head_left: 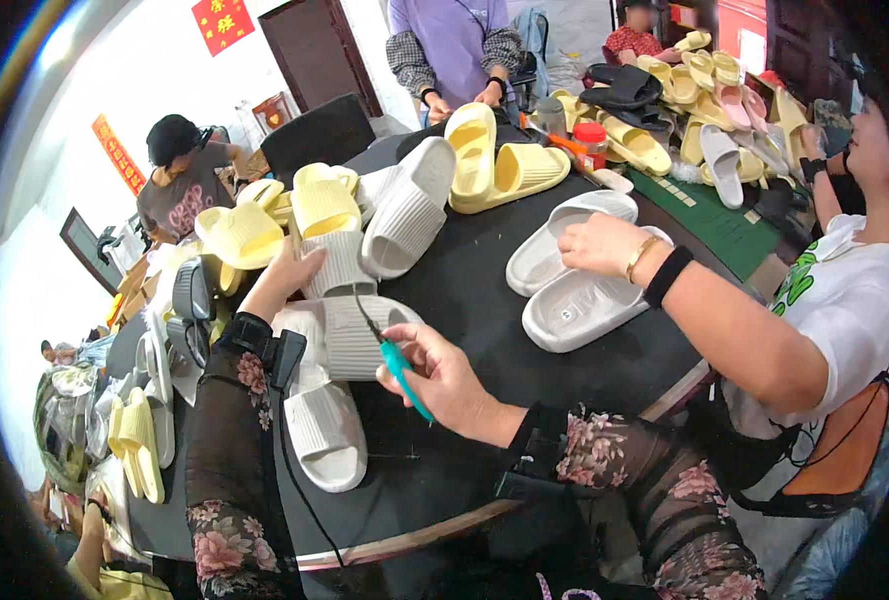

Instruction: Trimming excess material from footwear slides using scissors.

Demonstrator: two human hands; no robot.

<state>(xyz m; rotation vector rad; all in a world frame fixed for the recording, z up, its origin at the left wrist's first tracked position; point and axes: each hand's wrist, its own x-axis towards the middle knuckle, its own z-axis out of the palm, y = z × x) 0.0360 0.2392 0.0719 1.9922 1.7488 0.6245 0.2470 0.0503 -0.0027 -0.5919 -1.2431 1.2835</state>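
My left hand [286,275] rests on a white ribbed slipper [339,262] at the middle of the dark round table [484,290]. My right hand [442,372] grips a small teal-handled cutting tool [396,362] whose dark tip points at another white slipper [364,330] lying just below the first. A third white slipper [322,432] lies sole-up nearer to me. Both my forearms wear dark floral sleeves with black wrist devices.
A co-worker's hand [604,245] at the right presses on a pair of white slippers [574,300]. Yellow slippers [494,160] are piled at the table's far side, more [139,440] at the left. Another person stands behind the table; a bottle [590,142] stands near it.
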